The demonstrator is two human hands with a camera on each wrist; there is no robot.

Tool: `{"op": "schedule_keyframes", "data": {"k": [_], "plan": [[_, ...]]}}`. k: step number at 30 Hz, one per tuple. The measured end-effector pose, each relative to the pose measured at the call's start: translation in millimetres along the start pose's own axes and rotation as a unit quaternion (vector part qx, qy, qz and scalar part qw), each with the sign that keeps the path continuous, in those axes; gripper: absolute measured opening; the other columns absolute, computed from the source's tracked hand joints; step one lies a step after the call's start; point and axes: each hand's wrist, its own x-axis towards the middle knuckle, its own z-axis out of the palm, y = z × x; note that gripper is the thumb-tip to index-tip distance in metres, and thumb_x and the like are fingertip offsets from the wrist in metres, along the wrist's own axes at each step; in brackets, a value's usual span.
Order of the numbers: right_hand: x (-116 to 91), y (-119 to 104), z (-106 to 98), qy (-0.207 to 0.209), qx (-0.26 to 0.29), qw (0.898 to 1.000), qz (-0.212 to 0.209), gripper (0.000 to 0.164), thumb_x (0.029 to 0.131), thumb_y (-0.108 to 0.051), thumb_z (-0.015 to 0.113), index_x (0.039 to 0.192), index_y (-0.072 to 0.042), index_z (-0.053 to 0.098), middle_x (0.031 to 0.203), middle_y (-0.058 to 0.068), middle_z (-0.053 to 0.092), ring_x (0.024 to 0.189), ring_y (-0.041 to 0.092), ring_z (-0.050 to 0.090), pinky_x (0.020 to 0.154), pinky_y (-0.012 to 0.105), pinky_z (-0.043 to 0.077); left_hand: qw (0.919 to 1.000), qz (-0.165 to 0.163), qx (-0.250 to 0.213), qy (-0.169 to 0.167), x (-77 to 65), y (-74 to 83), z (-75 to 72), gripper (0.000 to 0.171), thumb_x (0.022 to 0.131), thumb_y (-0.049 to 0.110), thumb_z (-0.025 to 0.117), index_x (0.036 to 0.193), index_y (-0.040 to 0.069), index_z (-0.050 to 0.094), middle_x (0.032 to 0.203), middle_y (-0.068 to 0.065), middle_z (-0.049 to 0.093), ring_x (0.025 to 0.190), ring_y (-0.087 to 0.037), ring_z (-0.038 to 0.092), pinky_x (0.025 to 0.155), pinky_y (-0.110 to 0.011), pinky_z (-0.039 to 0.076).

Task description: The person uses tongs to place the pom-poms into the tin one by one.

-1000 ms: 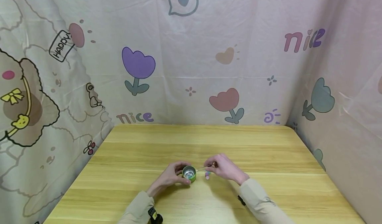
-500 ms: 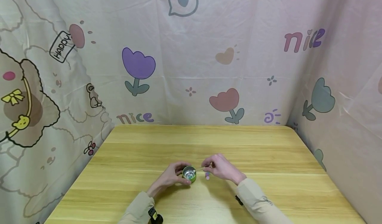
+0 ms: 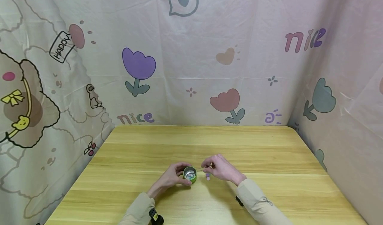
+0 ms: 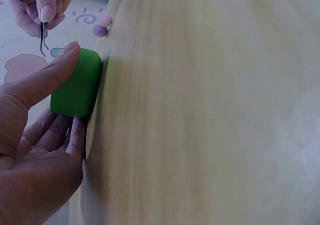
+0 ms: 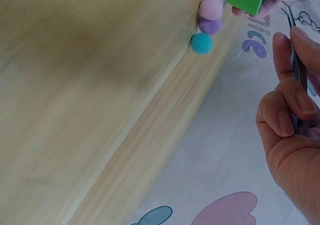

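Observation:
My left hand grips a small round green tin, thumb on the near side and fingers behind. Several small pale balls lie in the tin's silvery inside in the head view. My right hand pinches a pair of bent-tip tweezers, other fingers curled round them. The tweezers point left, tips at the tin's right rim, slightly apart with nothing between them in the right wrist view. On the table beside the tin sit a pink pom-pom, a purple pom-pom and a teal pom-pom, close together.
A light wooden table lies under both hands. Behind it and along both sides hangs a printed cloth with flowers and words. The table's far edge meets the cloth at the back.
The tweezers moved left over the tin with a small pale ball at their tips, then drew back slightly; the ball no longer shows at the tips. The left hand and tin stayed put.

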Motion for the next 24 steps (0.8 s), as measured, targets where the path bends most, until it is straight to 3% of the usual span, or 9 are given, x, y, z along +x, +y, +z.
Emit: {"op": "schedule_keyframes", "data": {"k": [7, 16, 24], "plan": [[-0.3, -0.6, -0.9, 0.000, -0.004, 1.000, -0.002, 0.015, 0.093, -0.004, 0.069, 0.105, 0.001, 0.075, 0.076, 0.009, 0.076, 0.066, 0.022, 0.071, 0.059, 0.016, 0.048, 1.0000, 0.002, 0.001, 0.000, 0.0, 0.5, -0.2, 0.064, 0.078, 0.002, 0.084, 0.134, -0.009, 0.053, 0.134, -0.028, 0.059, 0.129, -0.042, 0.054, 0.116, -0.055, 0.043], [-3.5, 1.5, -2.9, 0.006, -0.020, 1.000, -0.003, 0.012, 0.092, -0.007, 0.070, 0.101, -0.003, 0.076, 0.076, 0.005, 0.077, 0.063, -0.002, 0.053, 0.054, 0.015, 0.043, 1.0000, 0.005, 0.000, -0.003, -0.8, 1.1, -0.6, 0.064, 0.079, 0.002, 0.083, 0.134, -0.009, 0.053, 0.134, -0.029, 0.058, 0.129, -0.042, 0.054, 0.116, -0.054, 0.042], [-8.2, 4.9, -3.9, 0.016, -0.030, 0.999, 0.000, 0.010, 0.091, -0.008, 0.072, 0.099, -0.006, 0.077, 0.080, 0.003, 0.077, 0.061, 0.000, 0.047, 0.051, 0.014, 0.038, 1.0000, 0.008, 0.001, -0.003, -0.5, -0.1, -0.3, 0.064, 0.079, 0.002, 0.084, 0.134, -0.010, 0.053, 0.134, -0.030, 0.058, 0.128, -0.042, 0.054, 0.116, -0.055, 0.042]]}}
